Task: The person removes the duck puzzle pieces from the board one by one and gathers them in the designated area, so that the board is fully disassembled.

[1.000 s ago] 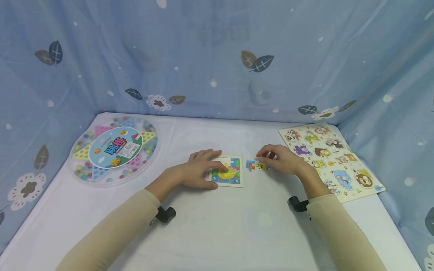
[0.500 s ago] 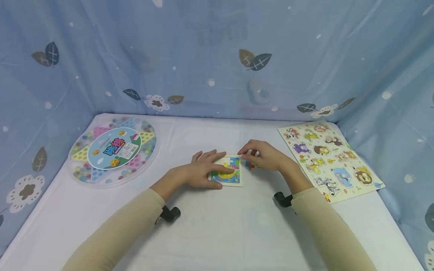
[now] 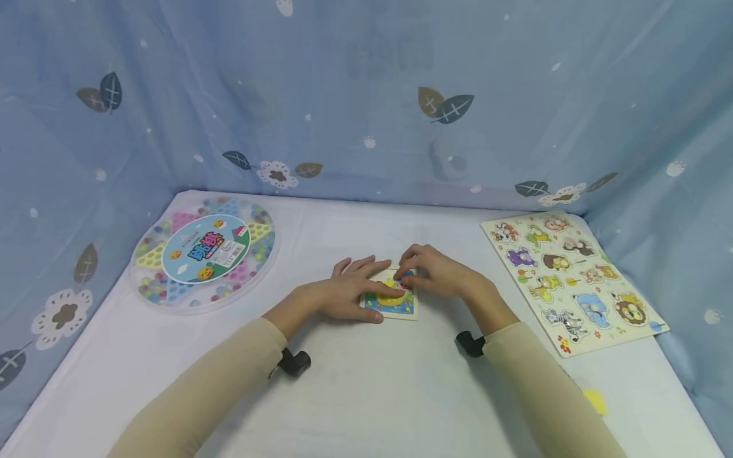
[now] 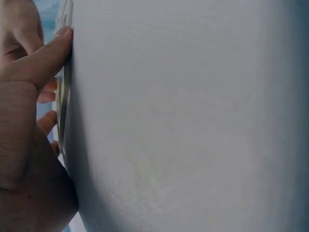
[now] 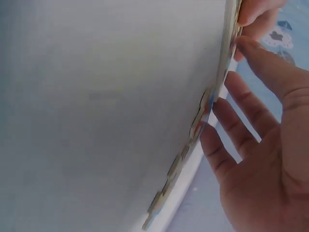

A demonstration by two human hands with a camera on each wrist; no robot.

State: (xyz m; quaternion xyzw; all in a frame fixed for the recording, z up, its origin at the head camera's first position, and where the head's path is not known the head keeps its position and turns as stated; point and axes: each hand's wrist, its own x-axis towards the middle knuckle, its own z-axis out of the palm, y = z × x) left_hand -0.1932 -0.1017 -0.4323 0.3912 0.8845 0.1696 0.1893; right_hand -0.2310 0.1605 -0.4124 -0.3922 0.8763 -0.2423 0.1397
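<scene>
A small jigsaw puzzle in a pale frame lies on the white table, with a yellow and blue picture. My left hand rests on its left part with fairly straight fingers, the forefinger across the picture. In the left wrist view the left thumb lies along the frame's edge. My right hand touches the upper right of the puzzle with thumb and forefinger close together; whether a piece is between them is hidden. Below its other, loosely extended fingers, the right wrist view shows loose puzzle pieces on the table.
At the left lies a round, clear case with coloured beads and a star board. A flat animal puzzle board lies at the right. Something yellow shows beside the right sleeve. Blue patterned curtains stand around the table.
My right hand has moved left from above the loose pieces onto the puzzle's upper right. My left hand stays on the puzzle. The yellow thing by the right sleeve has come into view.
</scene>
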